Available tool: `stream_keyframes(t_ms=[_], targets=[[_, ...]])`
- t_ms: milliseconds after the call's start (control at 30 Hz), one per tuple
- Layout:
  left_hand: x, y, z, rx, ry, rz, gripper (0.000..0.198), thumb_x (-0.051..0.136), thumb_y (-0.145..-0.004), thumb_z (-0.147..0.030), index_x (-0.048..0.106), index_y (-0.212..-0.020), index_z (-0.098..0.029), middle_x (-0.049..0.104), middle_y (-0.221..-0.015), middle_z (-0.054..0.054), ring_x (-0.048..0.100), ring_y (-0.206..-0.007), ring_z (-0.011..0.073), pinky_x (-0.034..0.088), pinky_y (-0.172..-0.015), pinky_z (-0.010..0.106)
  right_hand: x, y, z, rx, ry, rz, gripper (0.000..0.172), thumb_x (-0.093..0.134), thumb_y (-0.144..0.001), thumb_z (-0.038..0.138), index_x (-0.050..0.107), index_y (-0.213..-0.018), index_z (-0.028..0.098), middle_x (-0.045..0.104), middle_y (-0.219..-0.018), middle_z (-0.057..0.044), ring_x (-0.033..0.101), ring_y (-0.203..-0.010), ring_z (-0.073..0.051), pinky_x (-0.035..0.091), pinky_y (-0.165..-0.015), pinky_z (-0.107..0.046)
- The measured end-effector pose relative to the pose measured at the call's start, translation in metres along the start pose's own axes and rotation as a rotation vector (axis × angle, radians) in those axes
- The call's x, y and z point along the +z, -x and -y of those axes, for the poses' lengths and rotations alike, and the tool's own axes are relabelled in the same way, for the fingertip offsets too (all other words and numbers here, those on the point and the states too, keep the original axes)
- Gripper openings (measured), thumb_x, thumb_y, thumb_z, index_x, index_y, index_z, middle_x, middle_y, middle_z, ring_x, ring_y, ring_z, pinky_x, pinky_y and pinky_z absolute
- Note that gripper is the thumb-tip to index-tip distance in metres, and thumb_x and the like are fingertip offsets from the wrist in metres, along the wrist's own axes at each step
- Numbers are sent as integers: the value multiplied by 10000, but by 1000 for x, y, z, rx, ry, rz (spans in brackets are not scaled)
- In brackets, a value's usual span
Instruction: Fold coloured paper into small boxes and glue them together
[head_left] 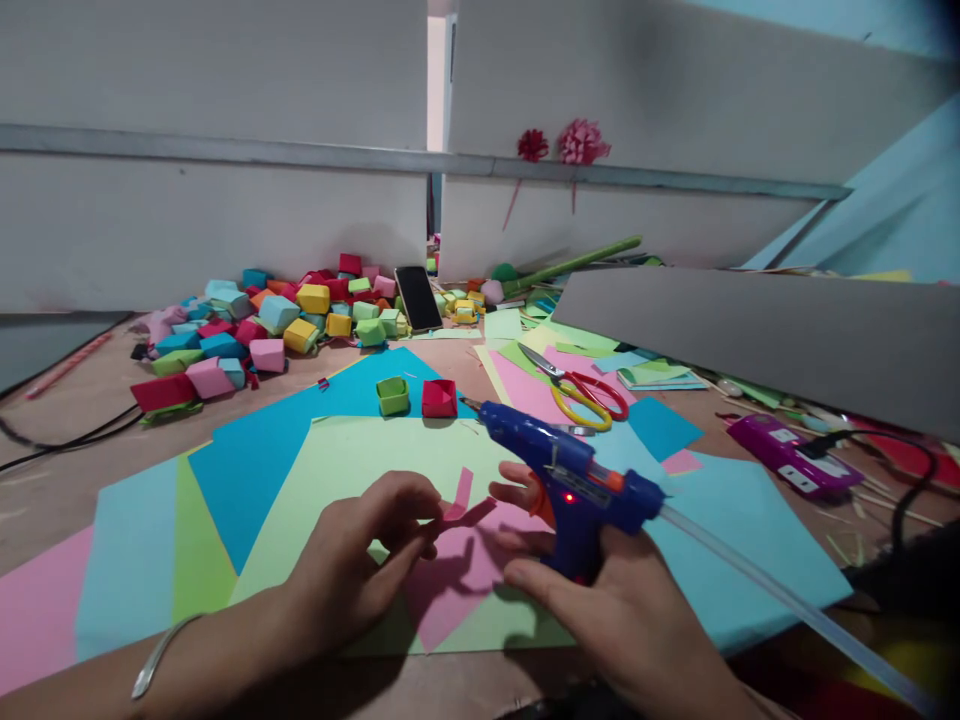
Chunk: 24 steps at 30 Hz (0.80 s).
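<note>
Glue gun (536, 440) is being gripped by the right hand (619, 600) above the near part of the table (82, 425), its indicator glowing red. Its nozzle is pointing toward the far left corner and is appearing close to a small red box (439, 400); contact cannot be judged. A bent pink strip (463, 495) is being pinched between thumb and fingers of the left hand (367, 550), well in from the table's near edge. Room for moving is being offered by the pale green sheet (330, 460) between left hand and boxes, the green box (392, 396) being set left of the red one. The far left corner is being occupied by paper cubes (279, 314), the right side by a purple power strip (795, 455).
</note>
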<state>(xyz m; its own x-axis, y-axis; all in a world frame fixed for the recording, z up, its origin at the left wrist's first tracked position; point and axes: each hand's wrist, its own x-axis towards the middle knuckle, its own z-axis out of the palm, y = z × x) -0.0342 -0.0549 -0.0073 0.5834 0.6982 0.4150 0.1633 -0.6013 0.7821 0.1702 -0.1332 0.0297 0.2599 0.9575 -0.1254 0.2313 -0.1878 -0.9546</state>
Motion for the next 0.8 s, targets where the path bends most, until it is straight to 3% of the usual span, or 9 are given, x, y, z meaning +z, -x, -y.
stream_keyframes(t_ms=[167,400,533,667,800], targets=[[1,2,-9,103,-81,72,169,499,-869,-86,531,-965,-221,699,-732,-17,648,-568,91,504,-516,149,12,3,1,-121,104,-6,426,736,-684,295,656,-1099,241,723,-1102,-48,693,-1014,-238,583,-897,-374],[-1,6,-10,243,-226,76,113,521,-880,-147,555,-965,-213,703,-678,-29,619,-504,90,435,-478,153,18,3,6,-217,188,-140,177,737,-675,307,684,-824,227,736,-768,-10,713,-728,-218,609,-677,-320],[-3,4,-12,165,-279,58,144,533,-879,-152,597,-987,-222,733,-738,-35,612,-499,74,425,-490,148,20,2,6,-224,184,-124,142,703,-717,287,683,-834,208,738,-797,-17,707,-740,-202,587,-670,-295],[-3,-2,-18,34,-143,77,164,638,-844,-205,648,-1006,-231,755,-808,-41,572,-452,44,447,-489,113,26,6,4,-169,99,-122,174,693,-711,275,674,-865,196,736,-808,-25,702,-746,-201,579,-695,-308],[-2,3,-13,-57,-82,114,72,647,-844,-290,712,-875,-292,760,-761,-64,691,-604,92,491,-562,98,33,12,-3,-98,59,-95,244,718,-710,331,680,-909,194,732,-864,-44,697,-796,-218,571,-728,-334]])
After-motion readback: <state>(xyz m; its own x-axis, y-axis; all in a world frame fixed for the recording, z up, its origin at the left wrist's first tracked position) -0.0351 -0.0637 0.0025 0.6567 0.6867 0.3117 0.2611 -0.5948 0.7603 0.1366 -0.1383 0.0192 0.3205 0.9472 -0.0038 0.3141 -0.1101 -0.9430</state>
